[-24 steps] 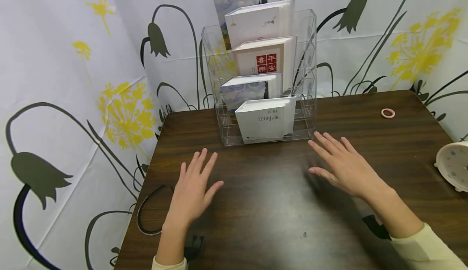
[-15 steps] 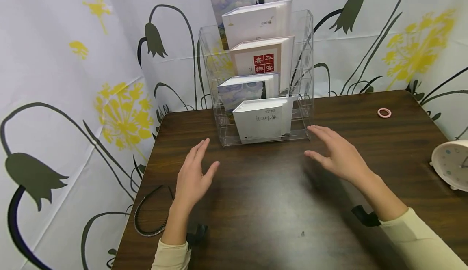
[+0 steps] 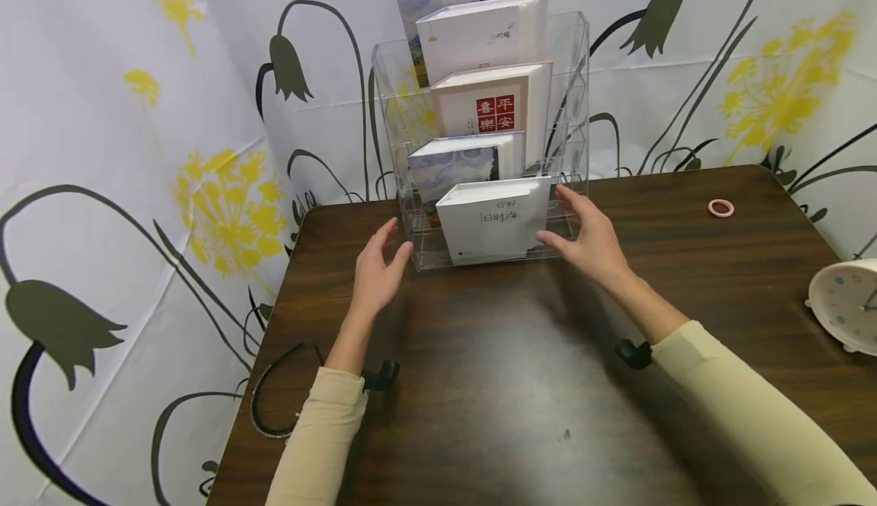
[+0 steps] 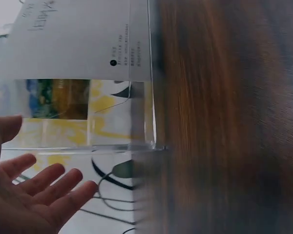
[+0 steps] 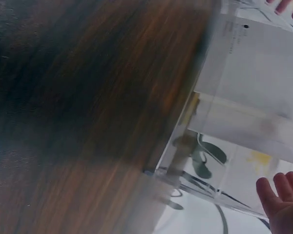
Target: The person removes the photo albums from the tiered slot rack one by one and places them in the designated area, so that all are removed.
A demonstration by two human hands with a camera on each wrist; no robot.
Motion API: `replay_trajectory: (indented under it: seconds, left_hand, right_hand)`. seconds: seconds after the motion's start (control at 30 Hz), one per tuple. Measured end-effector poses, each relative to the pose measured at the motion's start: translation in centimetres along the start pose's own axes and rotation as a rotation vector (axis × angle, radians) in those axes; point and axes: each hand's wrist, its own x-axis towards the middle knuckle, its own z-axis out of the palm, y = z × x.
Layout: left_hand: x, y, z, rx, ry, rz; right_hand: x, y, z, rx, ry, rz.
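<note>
A clear acrylic rack [image 3: 570, 49] stands at the back of the dark wooden table, with several books on its tiers. Lowest and frontmost is a white book [image 3: 489, 224] with Chinese writing on its cover. At the right edge of this book is my right hand [image 3: 594, 243], thumb and fingers spread apart; whether it touches the book I cannot tell. My left hand [image 3: 377, 274] hovers by the rack's left front corner, fingers extended, away from the book. In the left wrist view, the left hand's fingers [image 4: 71, 197] are spread and hold nothing.
Above the white book sit a painted-cover book [image 3: 455, 175], a beige book [image 3: 457, 110] with red squares and another white book [image 3: 473, 42]. A pink ring [image 3: 721, 202] and a round clock [image 3: 846, 304] lie to the right. A thin black curved band [image 3: 256, 403] lies left.
Both hands have moved forward to the rack and inward. My right hand has come to the white book's right edge, my left to the rack's left corner. The books look unmoved.
</note>
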Motion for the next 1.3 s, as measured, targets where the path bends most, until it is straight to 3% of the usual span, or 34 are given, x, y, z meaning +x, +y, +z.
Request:
replay_trajectory:
  seconds: [0.13,0.3,0.53,0.67,0.93,1.3]
  left_hand:
    - [2.5,-0.1,0.9,-0.056,0.055,-0.038]
    - [4.9,-0.1,1.6,-0.088,0.088,-0.09]
    - [7.0,-0.9,2.5,-0.093,0.131,-0.186]
    - [7.3,-1.0,2.9,-0.122,0.147,-0.211]
    - [7.2,-0.5,3.0,-0.193,0.15,-0.256]
    - [7.1,0.5,3.2,-0.11,0.188,-0.329]
  right_hand:
    - [1.0,0.5,0.8,0.037,0.005,0.007]
    - [1.9,1.2,1.6,0.091,-0.016,0.075]
    - [2.8,1.4,2.1,0.134,-0.079,0.163]
    - [3.3,1.4,2.2,0.143,-0.113,0.203]
    - [3.8,2.2,2.7,0.172,-0.157,0.2]
    - [3.6,1.9,2.6,0.179,-0.135,0.191]
